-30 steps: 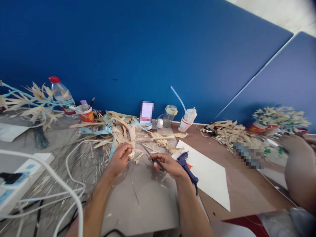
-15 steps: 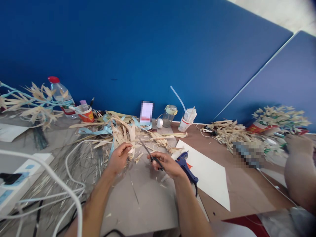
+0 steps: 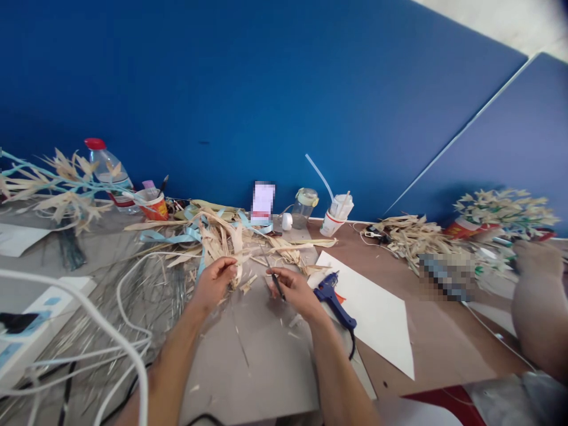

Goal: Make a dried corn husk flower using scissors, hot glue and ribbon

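Scissors [image 3: 277,285] gripped in the right hand [image 3: 296,291] have swung steeper; left hand [image 3: 215,284] pinches a husk strip [image 3: 239,271]; scraps [image 3: 248,284] look cut, husks [image 3: 222,236] remain.

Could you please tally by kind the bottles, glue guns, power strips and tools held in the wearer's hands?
Bottles: 2 (red-capped plastic bottle, clear drinking bottle with a pale lid)
Glue guns: 1 (blue glue gun, beside the right forearm)
Power strips: 1 (white power strip)
Held tools: 1 (dark-handled tool, in the right hand)
Total: 5
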The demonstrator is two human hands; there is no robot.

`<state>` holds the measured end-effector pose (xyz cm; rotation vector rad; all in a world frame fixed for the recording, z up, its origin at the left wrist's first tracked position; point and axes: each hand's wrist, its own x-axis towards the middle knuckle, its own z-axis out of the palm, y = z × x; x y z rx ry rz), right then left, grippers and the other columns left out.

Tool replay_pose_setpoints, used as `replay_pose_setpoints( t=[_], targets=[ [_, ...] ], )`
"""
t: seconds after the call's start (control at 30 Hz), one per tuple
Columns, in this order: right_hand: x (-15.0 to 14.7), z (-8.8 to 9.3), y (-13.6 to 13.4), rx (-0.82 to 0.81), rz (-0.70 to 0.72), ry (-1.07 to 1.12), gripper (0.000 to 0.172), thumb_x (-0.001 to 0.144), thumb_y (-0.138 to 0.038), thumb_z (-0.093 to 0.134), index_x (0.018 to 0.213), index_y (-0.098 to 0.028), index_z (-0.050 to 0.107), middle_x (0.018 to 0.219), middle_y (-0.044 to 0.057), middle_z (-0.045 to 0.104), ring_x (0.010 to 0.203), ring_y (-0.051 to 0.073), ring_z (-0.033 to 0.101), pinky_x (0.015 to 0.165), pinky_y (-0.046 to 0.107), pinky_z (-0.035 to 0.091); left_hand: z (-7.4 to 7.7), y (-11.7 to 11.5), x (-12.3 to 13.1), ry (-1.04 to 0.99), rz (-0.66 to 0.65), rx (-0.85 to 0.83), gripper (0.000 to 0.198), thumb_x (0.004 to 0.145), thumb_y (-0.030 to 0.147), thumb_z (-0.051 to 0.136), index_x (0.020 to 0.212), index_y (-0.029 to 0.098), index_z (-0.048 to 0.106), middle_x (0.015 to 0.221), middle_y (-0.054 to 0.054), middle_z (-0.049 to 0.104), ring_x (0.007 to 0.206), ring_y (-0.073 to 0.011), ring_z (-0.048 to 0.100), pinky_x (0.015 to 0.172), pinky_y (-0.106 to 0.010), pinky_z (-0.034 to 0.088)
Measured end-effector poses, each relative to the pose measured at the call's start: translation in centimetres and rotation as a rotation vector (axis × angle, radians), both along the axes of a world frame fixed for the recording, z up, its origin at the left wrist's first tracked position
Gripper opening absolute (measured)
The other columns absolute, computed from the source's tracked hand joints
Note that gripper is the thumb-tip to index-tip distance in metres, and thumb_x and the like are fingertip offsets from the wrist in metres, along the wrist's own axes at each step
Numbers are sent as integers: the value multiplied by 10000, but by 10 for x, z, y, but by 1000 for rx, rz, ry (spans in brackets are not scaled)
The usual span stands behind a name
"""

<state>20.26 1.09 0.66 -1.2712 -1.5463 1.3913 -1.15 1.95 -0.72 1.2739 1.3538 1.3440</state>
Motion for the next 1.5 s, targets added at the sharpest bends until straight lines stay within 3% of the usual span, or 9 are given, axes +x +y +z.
replay_pose_setpoints(
  t=[0.23, 0.4, 0.57, 0.67, 0.8, 1.17, 1.3, 1.5],
  targets=[
    [-5, -4, -3, 243, -181, -530, 480, 792, -256, 551, 1262, -162, 576, 748, 34, 675, 693, 191, 601, 688, 299, 429, 2, 0, -1, -151, 2, -23, 214, 635, 330, 725, 776, 182, 663, 587, 14, 607, 575, -137, 547, 595, -268, 439],
    [-11, 2, -9, 343, -176, -765, 425, 813, -235, 554, 1232, -172, 585, 951, 85, 717, 944, 244, 629, 886, 357, 371, 6, -2, 3, -322, 29, -29, 211, 578, 261, 788, 721, 179, 657, 608, 17, 605, 561, -113, 540, 562, -237, 437],
    [-17, -2, -10, 377, -154, -913, 505, 838, -302, 565, 1322, -169, 507, 1098, 127, 690, 1012, 271, 609, 888, 374, 353, 9, -6, 9, -493, -8, -57, 245, 557, 202, 810, 721, 166, 632, 647, 36, 594, 555, -86, 550, 543, -206, 428],
    [-18, -3, -10, 360, -142, -973, 505, 862, -300, 540, 1334, -132, 481, 1069, 140, 699, 997, 273, 618, 882, 373, 345, 12, -7, 11, -589, -35, -60, 271, 561, 186, 812, 762, 166, 631, 663, 45, 585, 545, -76, 554, 539, -198, 428],
    [-21, 0, -11, 401, -129, -1011, 408, 878, -277, 513, 1273, -176, 535, 1045, 111, 708, 994, 265, 622, 858, 365, 340, 11, -7, 10, -670, -70, -102, 278, 576, 156, 803, 806, 156, 647, 674, 32, 596, 552, -73, 546, 535, -191, 430],
    [-32, 4, -7, 438, -202, -1189, 301, 884, -257, 495, 1159, -176, 584, 958, 130, 711, 914, 255, 648, 827, 370, 366, 17, -5, 3, -882, -77, -137, 182, 586, 67, 707, 690, 152, 584, 632, 11, 582, 484, -47, 442, 463, -167, 368],
    [-38, 8, 2, 385, -161, -1275, 260, 865, -239, 504, 1074, -146, 629, 924, 163, 711, 863, 275, 670, 797, 392, 411, 15, -4, 4, -916, -37, -121, 150, 617, 130, 719, 712, 154, 605, 677, -14, 610, 539, -71, 497, 485, -177, 398],
    [-49, 19, 21, 278, -47, -1314, 261, 856, -208, 502, 990, -89, 692, 933, 230, 704, 916, 333, 672, 787, 451, 471, 13, -5, 4, -885, -93, -75, 191, 613, 141, 757, 727, 159, 605, 671, 14, 602, 518, -57, 482, 485, -171, 389]
  ],
)
